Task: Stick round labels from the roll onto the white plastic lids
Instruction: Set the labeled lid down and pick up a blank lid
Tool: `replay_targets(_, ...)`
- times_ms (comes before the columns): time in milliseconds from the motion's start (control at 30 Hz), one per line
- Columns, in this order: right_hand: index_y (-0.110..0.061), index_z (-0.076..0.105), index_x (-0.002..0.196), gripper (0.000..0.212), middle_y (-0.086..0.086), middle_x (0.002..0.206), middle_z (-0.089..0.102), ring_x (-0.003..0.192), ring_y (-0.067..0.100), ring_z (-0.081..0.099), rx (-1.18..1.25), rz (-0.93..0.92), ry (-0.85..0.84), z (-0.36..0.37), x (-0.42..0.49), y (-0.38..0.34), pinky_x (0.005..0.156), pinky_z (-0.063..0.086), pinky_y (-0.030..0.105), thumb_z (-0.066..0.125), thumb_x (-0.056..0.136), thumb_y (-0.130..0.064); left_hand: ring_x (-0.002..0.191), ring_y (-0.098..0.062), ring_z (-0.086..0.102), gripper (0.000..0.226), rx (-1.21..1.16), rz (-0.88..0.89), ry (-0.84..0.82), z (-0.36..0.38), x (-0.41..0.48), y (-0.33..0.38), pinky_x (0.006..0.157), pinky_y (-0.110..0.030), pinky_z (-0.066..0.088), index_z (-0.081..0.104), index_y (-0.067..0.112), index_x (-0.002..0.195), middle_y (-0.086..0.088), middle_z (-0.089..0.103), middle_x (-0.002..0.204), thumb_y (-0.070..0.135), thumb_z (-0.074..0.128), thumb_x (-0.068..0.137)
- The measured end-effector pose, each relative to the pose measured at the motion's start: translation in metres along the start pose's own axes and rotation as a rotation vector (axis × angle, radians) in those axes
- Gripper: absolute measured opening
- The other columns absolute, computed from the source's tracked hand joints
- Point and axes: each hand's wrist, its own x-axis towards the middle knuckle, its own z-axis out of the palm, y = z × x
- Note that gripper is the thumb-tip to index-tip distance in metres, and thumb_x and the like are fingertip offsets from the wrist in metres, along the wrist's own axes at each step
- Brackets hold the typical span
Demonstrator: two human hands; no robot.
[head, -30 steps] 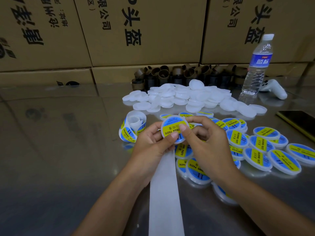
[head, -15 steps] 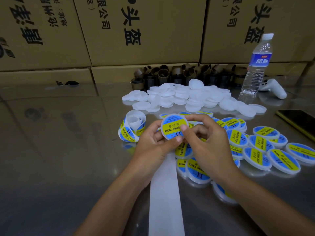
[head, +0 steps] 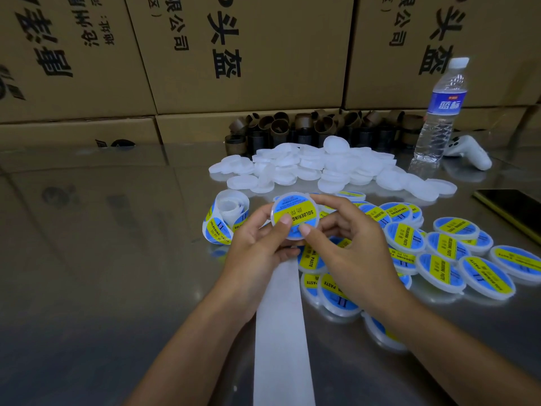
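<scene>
Round white plastic lid (head: 295,215) with glossy blue-yellow label, pinched by left hand (head: 257,247) and right hand (head: 348,253).

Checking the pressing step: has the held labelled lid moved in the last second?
Yes, slightly, up the frame. The top rim of the labelled lid now sits nearly level with the top of the label roll; earlier it was lower.

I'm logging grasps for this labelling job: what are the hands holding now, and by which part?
One labelled lid, held by both the left hand and the right hand: fingers round its rim, thumbs pressing on the label's lower part.
</scene>
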Motion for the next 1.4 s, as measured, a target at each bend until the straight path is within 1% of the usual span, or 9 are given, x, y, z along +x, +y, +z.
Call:
replay_targets(167, -0.038, 0.057, 0.103, 0.036, 0.002, 0.072, 0.065, 0.071, 0.012, 0.064, -0.018, -0.010, -0.007, 0.000, 0.000, -0.002, 0.073, 0.052, 0.024, 0.070, 0.082, -0.011, 0.086, -0.018, 0.070, 0.022, -0.045, 0.006, -0.002, -0.001, 0.002, -0.001, 0.078, -0.031, 0.054, 0.067, 0.020, 0.095, -0.005, 0.074, 0.094, 0.029, 0.047, 0.096)
replay_targets(367, -0.042, 0.058, 0.104, 0.036, 0.001, 0.078, 0.064, 0.075, 0.012, 0.063, -0.030, -0.022, 0.020, -0.002, 0.003, 0.000, 0.073, 0.052, 0.025, 0.064, 0.088, -0.010, 0.085, -0.017, 0.070, 0.020, -0.062, 0.014, -0.004, 0.000, 0.003, -0.003, 0.078, -0.029, 0.055, 0.069, 0.021, 0.092, -0.004, 0.074, 0.092, 0.027, 0.050, 0.093)
replay_targets(467, -0.037, 0.059, 0.109, 0.032, -0.004, 0.074, 0.060, 0.071, 0.003, 0.058, -0.102, -0.034, 0.130, -0.012, 0.011, 0.004, 0.067, 0.043, 0.011, 0.059, 0.090, -0.010, 0.082, -0.016, 0.069, 0.019, -0.062, 0.022, 0.021, -0.002, 0.003, -0.003, 0.077, -0.027, 0.057, 0.069, 0.020, 0.098, -0.001, 0.071, 0.087, 0.023, 0.050, 0.095)
replay_targets(600, -0.023, 0.061, 0.115, 0.028, -0.006, 0.064, 0.048, 0.057, -0.002, 0.048, -0.206, 0.065, 0.295, -0.034, 0.024, 0.015, 0.055, 0.038, 0.007, 0.053, 0.093, -0.008, 0.073, -0.013, 0.068, 0.018, -0.093, 0.023, 0.102, -0.004, 0.005, -0.001, 0.069, -0.023, 0.057, 0.067, 0.015, 0.099, 0.001, 0.068, 0.079, 0.017, 0.050, 0.096)
replay_targets(700, -0.017, 0.064, 0.107, 0.021, 0.010, 0.066, 0.056, 0.058, 0.007, 0.052, -0.300, 0.135, 0.290, -0.042, 0.025, 0.023, 0.056, 0.043, 0.017, 0.053, 0.091, -0.009, 0.066, -0.012, 0.065, 0.020, -0.106, 0.015, 0.143, -0.003, 0.005, 0.001, 0.063, -0.022, 0.055, 0.066, 0.013, 0.092, 0.001, 0.066, 0.070, 0.012, 0.047, 0.098)
replay_targets(767, -0.018, 0.065, 0.101, 0.016, 0.007, 0.060, 0.055, 0.059, 0.016, 0.053, -0.351, 0.167, 0.279, -0.042, 0.024, 0.027, 0.058, 0.043, 0.029, 0.055, 0.090, -0.014, 0.064, -0.012, 0.063, 0.022, -0.113, 0.013, 0.157, -0.003, 0.005, 0.001, 0.061, -0.021, 0.054, 0.065, 0.012, 0.088, 0.001, 0.065, 0.066, 0.011, 0.045, 0.098)
replay_targets(1033, -0.031, 0.063, 0.074, 0.015, -0.005, 0.052, 0.052, 0.081, 0.029, 0.054, -0.517, 0.113, 0.185, -0.034, 0.021, 0.032, 0.072, 0.045, 0.039, 0.062, 0.086, -0.023, 0.056, -0.011, 0.059, 0.024, -0.121, -0.002, 0.202, -0.002, 0.006, 0.003, 0.059, -0.021, 0.051, 0.061, 0.012, 0.078, 0.003, 0.061, 0.058, 0.013, 0.048, 0.097)
replay_targets(1200, -0.026, 0.069, 0.089, 0.007, -0.013, 0.066, 0.046, 0.089, 0.016, 0.040, -0.711, 0.047, 0.154, -0.036, 0.022, 0.033, 0.075, 0.034, 0.032, 0.065, 0.083, -0.025, 0.054, -0.010, 0.059, 0.025, -0.117, -0.009, 0.217, -0.002, 0.005, 0.003, 0.056, -0.020, 0.050, 0.060, 0.012, 0.076, 0.003, 0.060, 0.057, 0.012, 0.047, 0.097)
replay_targets(1400, -0.029, 0.064, 0.085, 0.013, -0.008, 0.070, 0.056, 0.083, 0.021, 0.056, -0.459, 0.083, 0.243, -0.041, 0.045, 0.032, 0.072, 0.047, 0.038, 0.061, 0.085, -0.017, 0.053, -0.011, 0.056, 0.027, -0.093, -0.002, 0.206, -0.001, 0.003, 0.004, 0.053, -0.020, 0.048, 0.061, 0.012, 0.073, 0.001, 0.059, 0.057, 0.010, 0.047, 0.096)
